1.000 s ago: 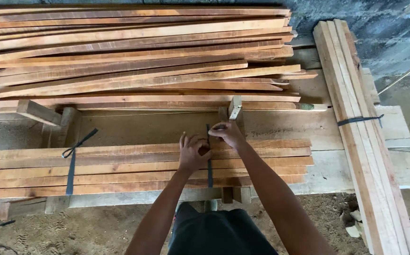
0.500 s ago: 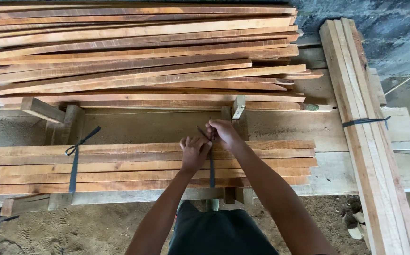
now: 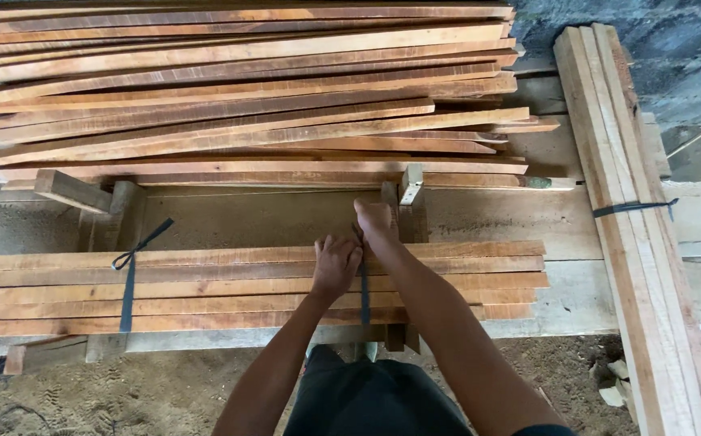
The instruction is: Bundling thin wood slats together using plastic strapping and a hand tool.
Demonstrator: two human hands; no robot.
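Note:
A bundle of long wooden slats (image 3: 205, 291) lies across a workbench in front of me. A dark strap (image 3: 364, 299) runs over the bundle near its right half. My left hand (image 3: 336, 262) rests on top of the slats with its fingers curled at the strap. My right hand (image 3: 376, 222) is just beyond it at the bundle's far edge, pinching the strap's upper end. A second dark strap (image 3: 128, 282), knotted with a loose tail, binds the bundle further left.
A big loose stack of slats (image 3: 245, 89) fills the back of the bench. Another strapped bundle (image 3: 633, 218) lies lengthwise on the right. Short wooden blocks (image 3: 72, 190) and an upright stop (image 3: 411, 186) stand between the stacks. Below is sandy ground (image 3: 165, 387).
Both hands stayed at the strap. My right hand has shifted slightly back over the far edge of the bundle, while the left hand has closed in beside it.

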